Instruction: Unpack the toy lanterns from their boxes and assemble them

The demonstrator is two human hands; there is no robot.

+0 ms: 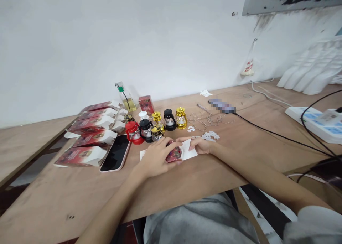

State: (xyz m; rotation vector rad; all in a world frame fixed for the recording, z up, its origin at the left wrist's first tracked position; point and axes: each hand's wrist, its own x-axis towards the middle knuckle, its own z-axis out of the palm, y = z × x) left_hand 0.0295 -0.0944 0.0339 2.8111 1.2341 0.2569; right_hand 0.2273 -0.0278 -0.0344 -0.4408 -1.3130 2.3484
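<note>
My left hand (156, 157) lies over a small red printed box (175, 154) on the wooden table (80, 197), fingers curled round it. My right hand (200, 145) pinches the white flap (187, 149) of that same box at its right side. Just behind my hands stands a cluster of tiny toy lanterns: a red lantern (133, 133), black lanterns (169, 119) and gold lanterns (181, 118).
Several folded red boxes (92, 137) lie at the left beside a black phone (116, 153). Wire hooks (207, 120) and small white bits (211, 135) are scattered behind my right hand. A power strip (315, 124) and black cables (278, 135) sit at the right. A lighter (125, 98) leans near the wall.
</note>
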